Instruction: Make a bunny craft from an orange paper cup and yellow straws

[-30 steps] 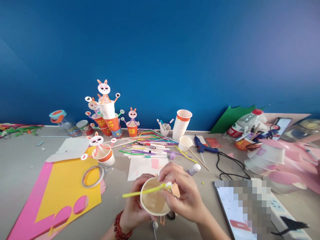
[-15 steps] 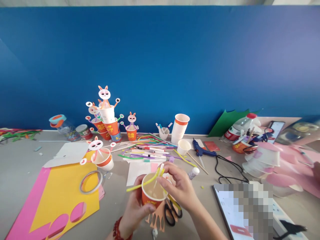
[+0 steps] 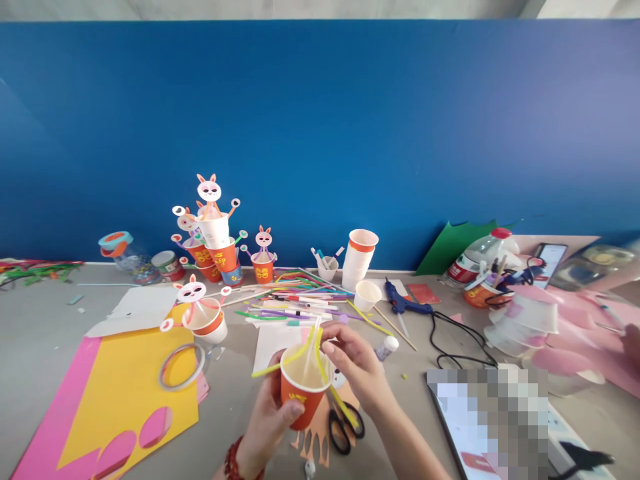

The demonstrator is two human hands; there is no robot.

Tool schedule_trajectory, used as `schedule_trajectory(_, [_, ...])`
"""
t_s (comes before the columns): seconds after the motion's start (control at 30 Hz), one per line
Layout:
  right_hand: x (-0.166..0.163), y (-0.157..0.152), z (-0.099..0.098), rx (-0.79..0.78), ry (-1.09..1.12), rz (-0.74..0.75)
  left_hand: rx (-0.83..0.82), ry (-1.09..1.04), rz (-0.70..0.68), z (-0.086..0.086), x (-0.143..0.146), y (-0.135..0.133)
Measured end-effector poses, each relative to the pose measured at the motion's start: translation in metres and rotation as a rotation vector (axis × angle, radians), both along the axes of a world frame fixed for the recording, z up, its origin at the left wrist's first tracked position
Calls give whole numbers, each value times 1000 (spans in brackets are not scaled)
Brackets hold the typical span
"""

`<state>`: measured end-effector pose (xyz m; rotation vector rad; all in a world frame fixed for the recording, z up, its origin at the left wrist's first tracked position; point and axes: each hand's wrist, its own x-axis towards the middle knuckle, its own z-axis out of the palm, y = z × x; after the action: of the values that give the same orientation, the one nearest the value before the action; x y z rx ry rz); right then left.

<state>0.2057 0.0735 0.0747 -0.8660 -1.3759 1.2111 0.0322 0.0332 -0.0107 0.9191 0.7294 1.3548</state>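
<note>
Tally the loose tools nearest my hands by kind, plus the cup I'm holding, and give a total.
Orange cup, gripped by left hand, right hand pinching its yellow straw: 1
Scissors: 1
Glue gun: 1
Glue stick: 1
Tape roll: 1
Total: 5

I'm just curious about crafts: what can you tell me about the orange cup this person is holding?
The orange cup looks like paper, with a white rim, a pale inside and a yellow mark on its side. It is held upright, slightly tilted, above the table. The left hand grips its side; the right hand pinches a bent yellow straw that lies across its mouth. A white straw pokes out of it.
</note>
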Motion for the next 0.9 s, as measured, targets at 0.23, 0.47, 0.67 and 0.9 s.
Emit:
schedule_trajectory(0.23, [9, -12, -20, -60, 18, 63, -50, -3, -3, 2, -5, -1])
schedule_trajectory(0.47, [22, -21, -41, -219, 30, -125, -276, 84, 176, 24, -34, 9])
schedule_trajectory(0.67, [28, -24, -69, -258, -28, -163, -300, 403, 223, 22, -84, 19])
schedule_trajectory(0.9, [52, -31, -92, -153, -443, -337, -271, 662, 211, 7, -114, 27])
